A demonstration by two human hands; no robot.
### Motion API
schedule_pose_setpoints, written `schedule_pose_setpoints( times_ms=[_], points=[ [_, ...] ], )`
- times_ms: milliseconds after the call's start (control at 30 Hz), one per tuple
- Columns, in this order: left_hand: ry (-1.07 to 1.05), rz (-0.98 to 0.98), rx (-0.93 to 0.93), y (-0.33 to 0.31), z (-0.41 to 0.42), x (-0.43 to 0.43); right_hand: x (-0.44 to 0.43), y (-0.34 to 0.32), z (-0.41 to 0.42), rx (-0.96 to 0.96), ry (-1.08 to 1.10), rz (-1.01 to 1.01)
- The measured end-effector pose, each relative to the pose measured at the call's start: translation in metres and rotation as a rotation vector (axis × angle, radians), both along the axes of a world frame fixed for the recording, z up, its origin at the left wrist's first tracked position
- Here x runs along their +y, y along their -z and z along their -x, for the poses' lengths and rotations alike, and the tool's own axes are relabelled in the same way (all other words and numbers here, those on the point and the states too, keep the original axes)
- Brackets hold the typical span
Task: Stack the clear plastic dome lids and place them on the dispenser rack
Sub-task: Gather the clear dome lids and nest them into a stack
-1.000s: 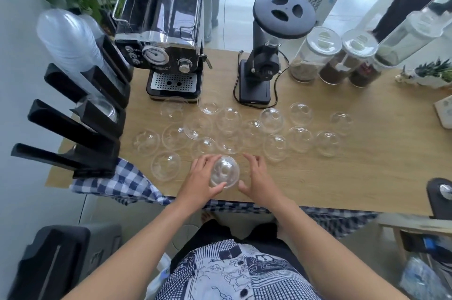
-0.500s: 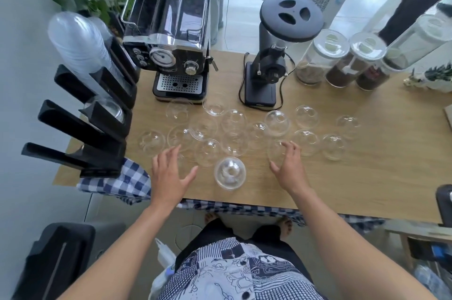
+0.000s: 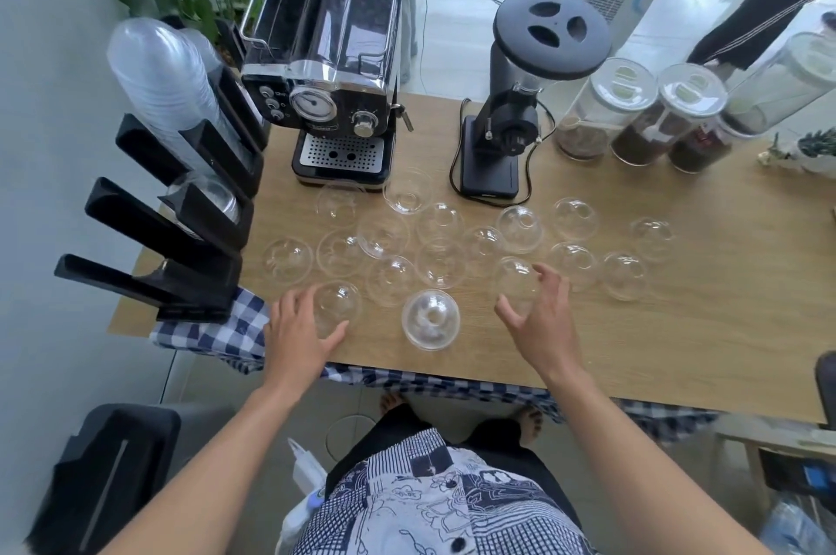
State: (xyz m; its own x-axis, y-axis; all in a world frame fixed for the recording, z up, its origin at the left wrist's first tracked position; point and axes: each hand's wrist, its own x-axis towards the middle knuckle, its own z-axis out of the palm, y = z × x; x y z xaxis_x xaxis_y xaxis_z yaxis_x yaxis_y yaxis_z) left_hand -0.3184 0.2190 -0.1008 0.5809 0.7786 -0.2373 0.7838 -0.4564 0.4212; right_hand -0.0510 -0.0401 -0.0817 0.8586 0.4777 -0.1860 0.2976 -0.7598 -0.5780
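left hand (image 3: 298, 330) touching dome lid (image 3: 337, 305); stacked lids (image 3: 430, 319) between hands.

I see clear, colourless dome lids (image 3: 430, 319) on a light tan wood-grain table (image 3: 678, 328). The dispenser rack (image 3: 181, 238) is matte black. The espresso machine (image 3: 334, 70) is glossy black with chrome trim, the grinder (image 3: 511, 102) charcoal black. A blue-and-white checked cloth (image 3: 212, 333) hangs at the table's edge. The jars (image 3: 651, 120) hold dark brown contents under white lids.
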Motion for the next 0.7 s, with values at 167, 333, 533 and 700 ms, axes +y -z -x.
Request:
schedule_pose_setpoints(
  times_ms=[167, 333, 533, 700],
  points=[
    [-0.062, 0.105, -0.184, -0.014, -0.007, -0.005, 0.025, -0.015, 0.031, -0.016, -0.195, -0.083],
    [-0.052, 0.138, -0.192, -0.011, -0.011, -0.006, 0.053, 0.002, 0.064, 0.02, -0.388, 0.038],
    [-0.021, 0.15, -0.235, -0.017, -0.015, -0.015, 0.051, 0.013, 0.073, -0.007, -0.426, 0.078],
    [0.017, 0.188, -0.28, -0.023, -0.019, -0.024, 0.036, 0.012, 0.07, 0.035, -0.432, 0.044]
  ],
)
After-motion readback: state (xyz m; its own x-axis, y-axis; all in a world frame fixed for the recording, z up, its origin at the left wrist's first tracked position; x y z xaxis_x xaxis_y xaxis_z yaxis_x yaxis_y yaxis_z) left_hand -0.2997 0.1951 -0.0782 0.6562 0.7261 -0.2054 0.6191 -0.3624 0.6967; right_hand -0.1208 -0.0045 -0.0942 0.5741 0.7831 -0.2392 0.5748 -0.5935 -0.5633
